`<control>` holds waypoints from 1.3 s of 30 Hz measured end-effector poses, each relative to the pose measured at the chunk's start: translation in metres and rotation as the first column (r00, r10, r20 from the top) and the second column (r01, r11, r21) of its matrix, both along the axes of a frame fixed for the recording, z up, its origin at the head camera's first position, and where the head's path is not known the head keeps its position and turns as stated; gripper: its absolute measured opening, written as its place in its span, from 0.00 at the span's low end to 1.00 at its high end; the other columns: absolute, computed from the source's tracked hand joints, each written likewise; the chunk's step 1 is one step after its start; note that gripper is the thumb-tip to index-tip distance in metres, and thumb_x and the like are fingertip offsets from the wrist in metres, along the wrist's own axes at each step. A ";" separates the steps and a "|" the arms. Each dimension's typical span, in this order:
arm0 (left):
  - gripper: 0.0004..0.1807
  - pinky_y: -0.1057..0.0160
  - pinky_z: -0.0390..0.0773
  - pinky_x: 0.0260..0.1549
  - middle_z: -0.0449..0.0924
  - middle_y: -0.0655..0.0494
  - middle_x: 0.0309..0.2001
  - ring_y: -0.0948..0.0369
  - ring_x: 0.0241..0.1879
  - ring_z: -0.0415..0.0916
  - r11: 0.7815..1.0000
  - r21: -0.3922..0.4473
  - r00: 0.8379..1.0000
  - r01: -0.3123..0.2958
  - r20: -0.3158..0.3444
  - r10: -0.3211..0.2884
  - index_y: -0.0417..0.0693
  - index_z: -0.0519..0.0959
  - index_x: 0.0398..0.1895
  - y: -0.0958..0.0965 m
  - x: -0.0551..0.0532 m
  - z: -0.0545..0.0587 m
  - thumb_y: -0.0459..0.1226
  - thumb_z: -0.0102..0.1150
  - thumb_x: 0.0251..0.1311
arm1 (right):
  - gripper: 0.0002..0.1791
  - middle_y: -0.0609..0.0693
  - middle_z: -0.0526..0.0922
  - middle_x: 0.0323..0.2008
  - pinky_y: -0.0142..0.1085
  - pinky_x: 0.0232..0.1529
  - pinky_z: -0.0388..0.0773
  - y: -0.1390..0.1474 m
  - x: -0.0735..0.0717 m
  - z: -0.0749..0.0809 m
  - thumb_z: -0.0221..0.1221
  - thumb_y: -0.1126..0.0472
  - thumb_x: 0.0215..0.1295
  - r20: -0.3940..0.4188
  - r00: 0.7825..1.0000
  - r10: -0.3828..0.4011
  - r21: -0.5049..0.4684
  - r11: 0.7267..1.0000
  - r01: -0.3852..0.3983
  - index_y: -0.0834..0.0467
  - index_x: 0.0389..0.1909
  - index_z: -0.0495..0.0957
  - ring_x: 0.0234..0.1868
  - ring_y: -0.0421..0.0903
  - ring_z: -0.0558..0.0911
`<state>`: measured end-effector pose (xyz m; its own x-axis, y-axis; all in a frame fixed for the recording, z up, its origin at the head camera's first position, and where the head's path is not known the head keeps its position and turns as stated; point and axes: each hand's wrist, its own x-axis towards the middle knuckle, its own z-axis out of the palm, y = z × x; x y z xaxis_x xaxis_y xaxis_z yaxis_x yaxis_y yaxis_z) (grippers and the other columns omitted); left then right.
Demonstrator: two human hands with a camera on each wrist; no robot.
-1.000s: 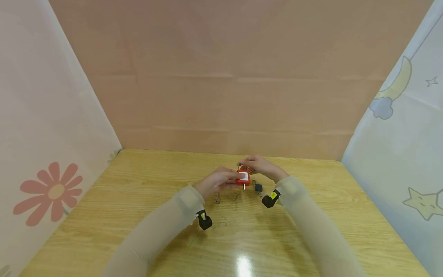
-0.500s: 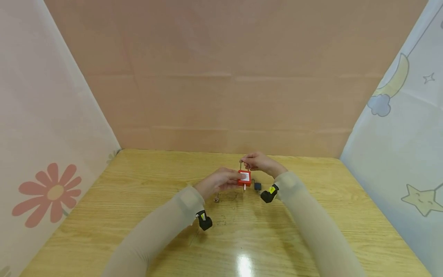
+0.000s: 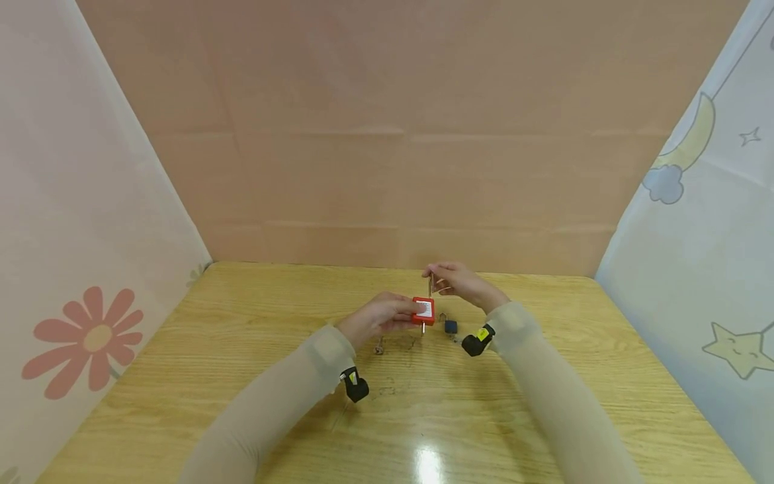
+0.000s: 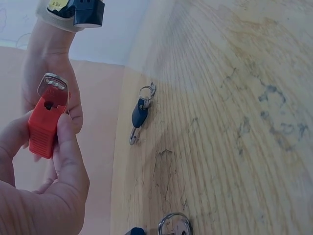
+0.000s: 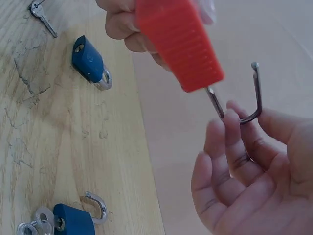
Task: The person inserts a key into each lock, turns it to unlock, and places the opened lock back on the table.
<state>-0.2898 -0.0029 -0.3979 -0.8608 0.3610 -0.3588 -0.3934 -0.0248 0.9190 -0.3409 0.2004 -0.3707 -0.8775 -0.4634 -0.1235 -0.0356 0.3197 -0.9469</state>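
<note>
My left hand point(image 3: 381, 314) pinches the body of a red padlock point(image 3: 428, 310) between thumb and fingers; a white label covers its front. From its lower end sticks a key point(image 4: 53, 82). The fingers of my right hand point(image 3: 462, 282) grip the metal shackle point(image 5: 258, 93) at its bend. One shackle leg still enters the red body, while the other stands free, swung out to the side. On the table beneath lies a blue padlock point(image 5: 73, 220) with its shackle point(image 5: 101, 208) open and keys point(image 5: 43, 223) at its keyhole.
A second blue padlock point(image 5: 88, 59) lies on the wooden table point(image 3: 272, 302), its shackle seemingly closed. Near it is a loose key point(image 5: 45, 19) on a ring point(image 4: 168, 218). A tan backdrop point(image 3: 387, 168) rises behind the table, with patterned panels at both sides.
My right hand has pulled the shackle up out of the red padlock and turned it, freeing one leg. The left hand keeps its hold nearly in place.
</note>
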 end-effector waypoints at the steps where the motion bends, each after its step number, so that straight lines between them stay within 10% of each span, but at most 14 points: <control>1: 0.19 0.58 0.82 0.47 0.84 0.45 0.41 0.58 0.36 0.84 1.000 -0.008 1.000 0.003 -0.005 -0.003 0.31 0.77 0.51 0.000 0.000 0.000 0.34 0.64 0.60 | 0.22 0.49 0.76 0.38 0.39 0.48 0.78 0.001 0.001 0.001 0.43 0.50 0.78 -0.003 1.000 -0.006 -0.003 1.000 0.006 0.64 0.53 0.74 0.37 0.42 0.77; 25: 0.23 0.58 0.82 0.46 0.83 0.45 0.44 0.58 0.37 0.83 1.000 -0.022 1.000 0.021 -0.018 -0.021 0.33 0.74 0.57 -0.004 0.000 0.005 0.34 0.65 0.60 | 0.23 0.51 0.85 0.40 0.46 0.53 0.79 0.016 0.008 -0.002 0.48 0.58 0.76 0.058 0.998 -0.039 -0.049 0.998 0.042 0.73 0.61 0.68 0.42 0.45 0.85; 32: 0.25 0.51 0.76 0.55 0.83 0.43 0.45 0.58 0.36 0.84 0.999 -0.038 1.000 0.012 -0.020 -0.013 0.33 0.73 0.59 -0.004 -0.002 0.005 0.33 0.65 0.60 | 0.24 0.68 0.76 0.58 0.50 0.56 0.76 0.022 0.011 -0.004 0.43 0.56 0.78 -0.022 0.998 -0.058 0.094 0.994 0.060 0.70 0.65 0.66 0.56 0.60 0.79; 39: 0.24 0.50 0.76 0.54 0.83 0.42 0.46 0.58 0.35 0.84 0.996 -0.086 0.999 0.010 -0.035 -0.014 0.34 0.74 0.58 -0.005 -0.002 0.003 0.34 0.65 0.60 | 0.20 0.67 0.79 0.51 0.48 0.48 0.81 0.034 0.022 -0.006 0.44 0.58 0.77 -0.173 0.984 -0.050 0.311 0.945 0.102 0.69 0.58 0.71 0.50 0.62 0.81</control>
